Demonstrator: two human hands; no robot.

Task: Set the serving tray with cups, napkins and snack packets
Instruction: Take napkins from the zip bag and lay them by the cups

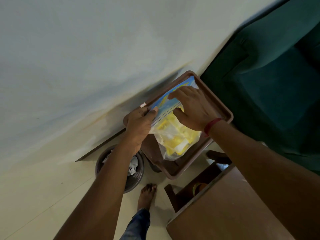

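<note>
A brown plastic serving tray (220,104) is held out in front of me, above the floor and tilted. A clear zip bag (174,139) with a blue top and yellow packets inside lies on it. My left hand (140,123) grips the tray's left edge together with the bag's blue top, thumb on top. Resting flat on the bag's upper part is my right hand (192,108), fingers spread, a red thread at the wrist. No cups or napkins can be seen on the tray.
A dark waste bin (138,179) with crumpled paper stands on the floor below the tray. A brown wooden table (230,210) is at the lower right, a green sofa (270,70) at the right. My bare foot (147,194) is on the pale floor. A white wall fills the left.
</note>
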